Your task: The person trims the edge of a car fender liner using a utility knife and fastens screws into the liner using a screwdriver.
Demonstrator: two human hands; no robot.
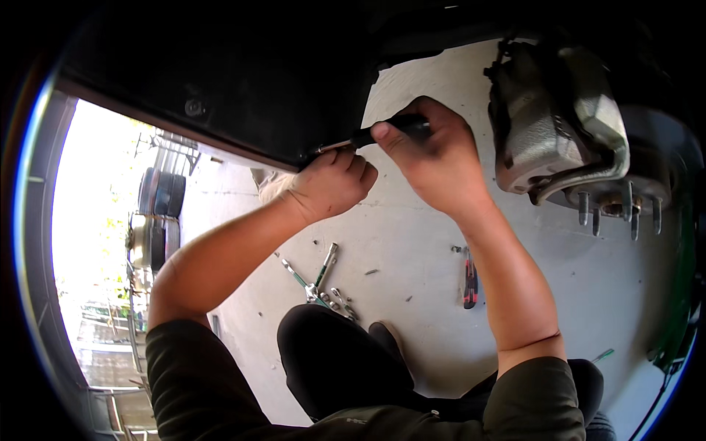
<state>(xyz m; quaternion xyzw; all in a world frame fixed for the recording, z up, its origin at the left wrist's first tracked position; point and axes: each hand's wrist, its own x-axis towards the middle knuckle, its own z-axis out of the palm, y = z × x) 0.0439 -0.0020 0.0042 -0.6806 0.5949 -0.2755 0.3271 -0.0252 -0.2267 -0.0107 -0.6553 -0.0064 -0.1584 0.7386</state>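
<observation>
My right hand (445, 165) is closed around the black handle of a screwdriver (363, 137), thumb along its side. The metal shaft points left to the lower corner of a dark panel (250, 95), which looks like a wheel-arch liner. Just under the shaft, my left hand (334, 184) is closed, its curled fingers against the panel's edge. Whatever those fingers grip is hidden. Where the screwdriver tip meets the panel is too dark to make out. A round fastener (194, 108) shows farther left on the panel.
At the right hang a brake caliper (548, 140) and a hub with bare wheel studs (628, 202). On the floor lie a red-and-black utility knife (470, 283), ratchet-like tools (298, 273) with sockets, and small loose pieces. Tyre-like round objects (162, 192) stand at the left.
</observation>
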